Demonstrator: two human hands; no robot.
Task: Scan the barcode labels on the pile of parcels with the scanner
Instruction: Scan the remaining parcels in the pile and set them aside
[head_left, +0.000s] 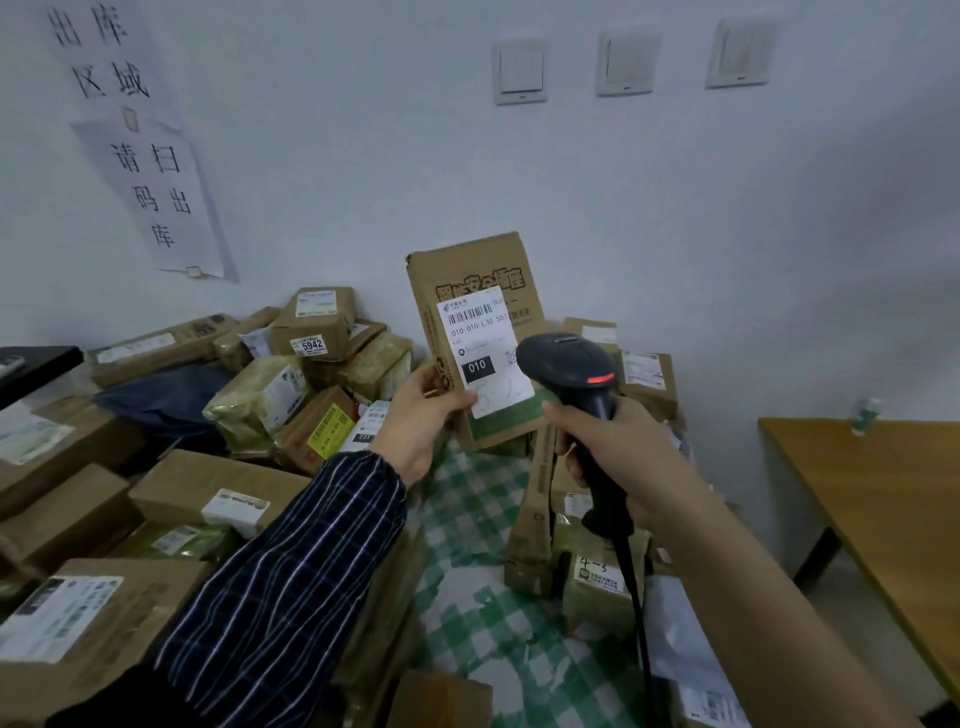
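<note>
My left hand (423, 415) grips the lower left edge of a brown cardboard parcel (470, 270) and holds it upright above the pile. Its white barcode label (480, 343) faces me, with "010" printed on a black patch. My right hand (608, 447) grips the handle of a black corded scanner (569, 366). The scanner's head sits just right of the label and covers its lower right corner. A red light glows on the scanner's right side. Its cable (636, 597) hangs down along my forearm.
Several labelled cardboard parcels (322, 325) are heaped against the wall on the left and behind, more (535, 519) on the right, over a green checked cloth (467, 519). A wooden table (893, 499) stands at the right. Paper signs (156, 192) hang on the wall.
</note>
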